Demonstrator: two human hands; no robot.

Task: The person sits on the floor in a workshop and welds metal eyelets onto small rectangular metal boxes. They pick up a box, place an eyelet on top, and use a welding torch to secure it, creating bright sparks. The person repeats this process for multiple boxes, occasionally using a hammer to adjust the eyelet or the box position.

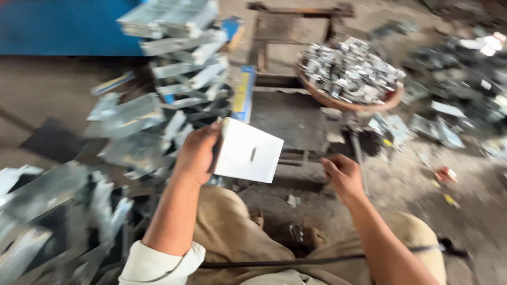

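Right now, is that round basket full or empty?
Full. The round basket is heaped above its rim with small shiny metal pieces; none of its inside shows.

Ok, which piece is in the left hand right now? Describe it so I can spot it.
Start at the tall leaning stack of galvanized metal pieces on the left. Just below its base, the left hand grips a flat pale sheet-metal plate by its edge. Unlike the bent, shiny pieces around it, it is flat, squarish, with one small slot near its centre.

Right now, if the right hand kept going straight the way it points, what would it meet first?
The right hand points up-left over the dark metal bench. Likely that bench top first; the white plate in the left hand lies left of the line. Depth is unclear.
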